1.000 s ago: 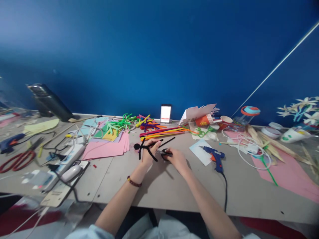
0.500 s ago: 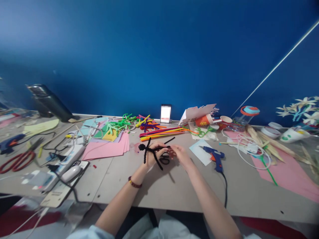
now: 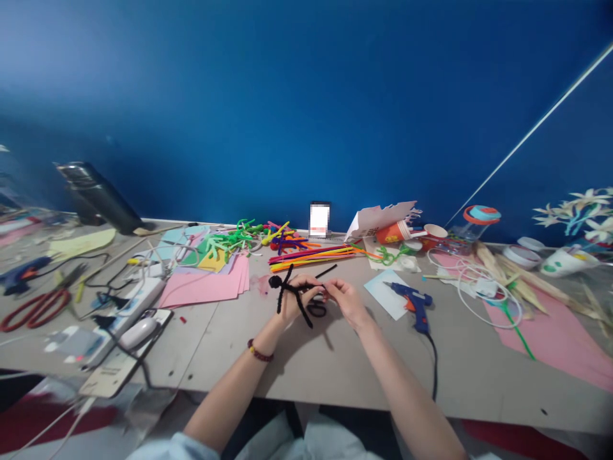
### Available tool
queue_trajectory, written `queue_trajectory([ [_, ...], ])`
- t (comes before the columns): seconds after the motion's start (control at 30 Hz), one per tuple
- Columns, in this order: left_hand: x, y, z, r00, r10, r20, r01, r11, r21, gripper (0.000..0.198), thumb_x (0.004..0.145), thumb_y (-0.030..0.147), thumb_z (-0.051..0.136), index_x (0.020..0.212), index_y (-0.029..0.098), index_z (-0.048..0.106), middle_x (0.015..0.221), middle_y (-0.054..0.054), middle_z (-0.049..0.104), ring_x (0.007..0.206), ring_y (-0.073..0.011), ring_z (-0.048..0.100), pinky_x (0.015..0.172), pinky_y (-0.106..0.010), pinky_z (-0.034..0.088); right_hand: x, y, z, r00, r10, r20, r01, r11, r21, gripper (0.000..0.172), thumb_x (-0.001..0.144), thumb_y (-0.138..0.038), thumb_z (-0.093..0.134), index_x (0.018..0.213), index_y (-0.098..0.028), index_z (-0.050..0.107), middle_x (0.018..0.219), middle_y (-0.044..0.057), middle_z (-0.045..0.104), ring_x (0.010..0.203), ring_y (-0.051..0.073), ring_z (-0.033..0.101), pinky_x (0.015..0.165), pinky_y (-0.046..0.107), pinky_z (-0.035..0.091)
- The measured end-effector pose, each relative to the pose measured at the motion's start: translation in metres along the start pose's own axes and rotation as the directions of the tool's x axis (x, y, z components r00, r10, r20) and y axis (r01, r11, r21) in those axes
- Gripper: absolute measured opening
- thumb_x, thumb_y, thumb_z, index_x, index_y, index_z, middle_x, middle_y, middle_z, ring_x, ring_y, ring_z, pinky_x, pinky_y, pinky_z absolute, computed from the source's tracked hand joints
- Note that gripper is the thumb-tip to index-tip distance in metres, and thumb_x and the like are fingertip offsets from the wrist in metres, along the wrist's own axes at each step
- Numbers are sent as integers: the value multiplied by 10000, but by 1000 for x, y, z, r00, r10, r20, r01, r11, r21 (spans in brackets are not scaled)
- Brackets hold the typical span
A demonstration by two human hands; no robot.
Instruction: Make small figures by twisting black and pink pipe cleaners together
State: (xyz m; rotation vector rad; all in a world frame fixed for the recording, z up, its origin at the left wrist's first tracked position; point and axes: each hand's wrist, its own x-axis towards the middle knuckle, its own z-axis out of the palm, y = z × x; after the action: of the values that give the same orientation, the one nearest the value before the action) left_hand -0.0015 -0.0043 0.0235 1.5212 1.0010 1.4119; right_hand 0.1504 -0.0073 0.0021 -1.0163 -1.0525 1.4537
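Observation:
A black pipe-cleaner figure, with a round coiled head and thin limbs, lies across my left hand. My left fingers are closed around part of it, and its head and some limbs stick out to the left. My right hand meets the left fingertips in a pinch at the figure's right end; the fingers hide most of that end. Under the hands, black scissor handles show on the table. Just beyond the fingers is a straight black pipe cleaner.
Colored pipe cleaners lie beyond my hands, near a propped phone. Pink paper and a power strip are to the left. On the right are a blue glue gun with its cord and white cable loops.
My right fingers have shifted slightly at the figure's right end and are bent more tightly together. The left hand and the figure have hardly moved.

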Motion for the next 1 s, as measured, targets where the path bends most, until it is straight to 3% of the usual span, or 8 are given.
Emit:
queue_trajectory([
  [0.1,0,-4,2,996,-88,5,88,994,-60,132,614,278,766,685,185,704,702,-45,651,634,-160,595,565,-264,453,0,2,2,998,-29,-61,27,999,-20,367,630,-506,723,721,-166,622,580,-16,612,556,120,558,625,274,459],
  [0.23,2,-12,2,953,-279,113,301,890,-343,294,660,306,723,922,181,672,667,-14,622,542,-128,552,485,-243,422,2,3,2,978,-65,-200,65,998,-5,397,600,-540,723,728,-182,608,643,0,623,573,132,565,639,293,477],
  [0.33,5,-11,-2,937,-326,125,340,771,-539,311,627,221,700,932,171,661,853,-56,658,715,-153,600,544,-230,447,4,2,0,959,-84,-270,94,995,22,399,579,-545,729,715,-196,594,668,8,629,574,135,567,642,299,484],
  [0.47,6,-2,-10,919,-328,219,390,672,-630,317,668,226,593,969,158,665,1086,-99,638,854,-178,610,616,-246,473,3,-1,-1,951,-106,-290,108,994,-9,374,607,-543,707,712,-205,585,673,15,632,591,147,576,630,299,486],
  [0.6,4,-1,-9,925,-319,204,372,660,-653,304,725,332,653,975,160,672,1079,-97,646,855,-167,611,675,-253,484,1,-3,4,964,-76,-257,81,997,10,374,601,-529,714,713,-196,587,658,10,623,572,139,572,602,288,474],
  [0.73,4,-6,-6,932,-338,134,335,655,-677,330,643,399,757,871,173,683,893,-58,666,802,-149,609,722,-268,498,0,-6,5,985,-17,-171,43,988,147,380,548,-499,761,682,-193,581,636,-2,618,547,121,556,589,275,469],
  [0.87,7,-11,-8,922,-385,47,307,651,-694,281,636,387,775,785,181,657,775,-18,645,790,-133,616,773,-277,501,-5,-9,6,998,57,12,-58,978,202,340,563,-442,780,680,-191,582,647,-6,623,569,115,562,612,269,477],
  [1.0,9,-16,-10,902,-429,41,332,632,-700,320,633,374,782,841,171,648,730,0,645,716,-105,619,723,-239,502,-12,-10,9,971,131,201,-165,973,163,294,611,-397,773,702,-182,595,636,-15,613,575,109,567,634,263,482],
])
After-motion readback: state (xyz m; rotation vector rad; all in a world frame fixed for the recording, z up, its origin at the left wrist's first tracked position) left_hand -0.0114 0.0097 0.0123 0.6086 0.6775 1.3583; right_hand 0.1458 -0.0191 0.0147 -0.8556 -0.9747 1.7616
